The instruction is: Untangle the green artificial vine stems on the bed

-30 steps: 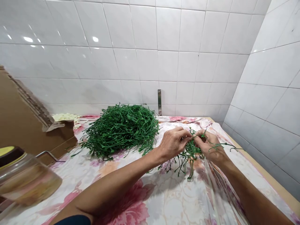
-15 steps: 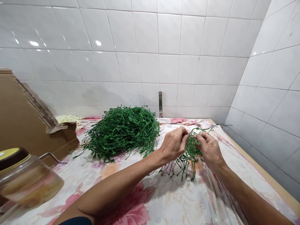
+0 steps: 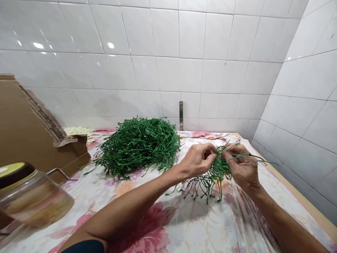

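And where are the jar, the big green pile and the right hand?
Jar [image 3: 39, 202]: head view, its clear side.
Green pile [image 3: 139, 147]: head view, its middle.
Right hand [image 3: 244, 171]: head view, its middle.

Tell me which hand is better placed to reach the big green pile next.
Likely the left hand: it is plainly nearer the big green pile. The right hand is farther off, past the smaller green clump.
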`<state>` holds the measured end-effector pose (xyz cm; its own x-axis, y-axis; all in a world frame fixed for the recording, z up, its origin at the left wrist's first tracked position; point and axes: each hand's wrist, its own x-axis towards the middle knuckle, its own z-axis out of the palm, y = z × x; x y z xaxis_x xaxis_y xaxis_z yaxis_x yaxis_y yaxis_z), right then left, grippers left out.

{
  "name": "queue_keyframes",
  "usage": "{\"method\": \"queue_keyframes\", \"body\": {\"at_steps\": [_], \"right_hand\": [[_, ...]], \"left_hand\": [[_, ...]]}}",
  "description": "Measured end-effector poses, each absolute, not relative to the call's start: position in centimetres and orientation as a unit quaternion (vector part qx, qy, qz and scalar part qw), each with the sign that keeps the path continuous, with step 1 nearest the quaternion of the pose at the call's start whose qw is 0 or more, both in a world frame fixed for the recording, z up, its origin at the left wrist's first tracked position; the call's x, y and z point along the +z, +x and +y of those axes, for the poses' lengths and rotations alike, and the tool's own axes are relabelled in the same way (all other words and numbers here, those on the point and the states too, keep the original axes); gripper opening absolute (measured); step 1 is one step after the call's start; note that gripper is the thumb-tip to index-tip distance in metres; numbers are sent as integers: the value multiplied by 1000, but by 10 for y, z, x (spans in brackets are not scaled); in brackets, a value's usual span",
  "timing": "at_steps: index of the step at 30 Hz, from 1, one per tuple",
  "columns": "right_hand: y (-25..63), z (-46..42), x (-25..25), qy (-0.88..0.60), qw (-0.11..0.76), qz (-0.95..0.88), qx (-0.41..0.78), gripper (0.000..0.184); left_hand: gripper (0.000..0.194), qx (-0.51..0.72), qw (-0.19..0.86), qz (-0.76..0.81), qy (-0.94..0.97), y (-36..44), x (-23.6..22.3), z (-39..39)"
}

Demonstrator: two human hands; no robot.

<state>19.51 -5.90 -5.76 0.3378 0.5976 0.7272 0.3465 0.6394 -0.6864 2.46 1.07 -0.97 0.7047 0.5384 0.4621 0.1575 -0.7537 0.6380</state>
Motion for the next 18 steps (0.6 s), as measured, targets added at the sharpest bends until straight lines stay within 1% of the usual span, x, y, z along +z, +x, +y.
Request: {"method": "queue_keyframes", "body": {"at_steps": [3, 5, 9, 14, 18], "right_hand": [[195, -61, -56, -388, 705, -586, 91, 5], [195, -62, -56, -384, 702, -593, 86, 5], [198, -65, -55, -397, 680, -614, 49, 11], [207, -69, -49, -390, 580, -709, -96, 20], [214, -69, -48, -389, 528, -741, -141, 27]], "left_hand": [[19, 323, 300, 202, 874, 23, -3, 8], [21, 323, 308, 206, 871, 22, 0, 6], [14, 342, 316, 205, 861, 21, 1, 8], [9, 389, 312, 177, 849, 19, -1, 13], [7, 402, 289, 155, 855, 17, 2, 16]]}}
